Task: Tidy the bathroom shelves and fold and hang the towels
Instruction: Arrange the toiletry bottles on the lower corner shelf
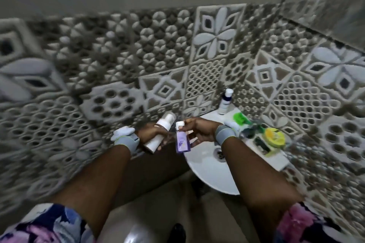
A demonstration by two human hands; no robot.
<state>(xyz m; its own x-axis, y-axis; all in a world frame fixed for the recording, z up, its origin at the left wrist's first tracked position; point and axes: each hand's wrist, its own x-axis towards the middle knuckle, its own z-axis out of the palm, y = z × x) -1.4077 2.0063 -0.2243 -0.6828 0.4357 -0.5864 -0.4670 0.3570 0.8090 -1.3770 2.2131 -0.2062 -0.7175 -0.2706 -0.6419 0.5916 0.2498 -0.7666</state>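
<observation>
Fingers of the left hand (pixel 149 134) are curled round a white pump bottle (pixel 153 143), held tilted just left of the sink (pixel 207 173). A small purple bottle (pixel 183 143) is pinched near its cap by the right hand (pixel 199 132), over the sink's left rim. A blue-and-white bottle (pixel 225 102) is noted upright on the far rim; a blurred yellow item (pixel 273 136) lies at the right.
</observation>
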